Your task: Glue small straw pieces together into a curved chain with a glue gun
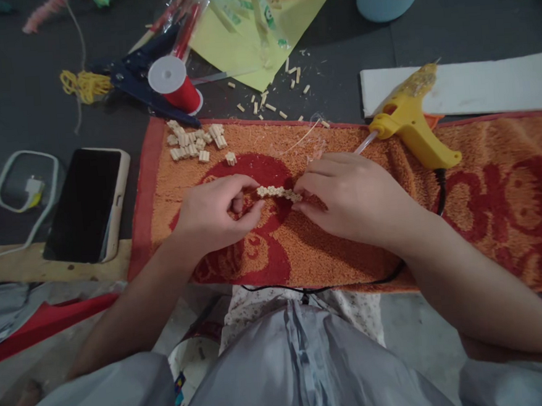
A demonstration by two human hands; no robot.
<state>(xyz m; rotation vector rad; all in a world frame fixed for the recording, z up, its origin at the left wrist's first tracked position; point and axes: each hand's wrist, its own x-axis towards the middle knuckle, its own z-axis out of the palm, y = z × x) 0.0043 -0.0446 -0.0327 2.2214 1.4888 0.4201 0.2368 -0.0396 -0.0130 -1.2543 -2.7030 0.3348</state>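
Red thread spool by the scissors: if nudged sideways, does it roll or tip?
The red thread spool stands on end on its flange, so a light push would probably slide it rather than roll it. It looks small and plastic, likely light, so a firmer nudge could tip it; once on its side it would roll. The scissors beside it may block travel that way.

— Light? Dim overall, soft and even, probably from above; no hard shadows, only faint shade under the left hand (216,214) and right hand (352,198) on the orange towel (483,182).

— Glare? Slight sheen on the plastic wrap (201,4) at top and on the dark phone (85,203) screen.

— Sharpness? Fair at centre, grainy in dark floor areas. Corners darkened, edges bowed by a wide lens. Grey fabric (301,374) at bottom soft, out of focus.
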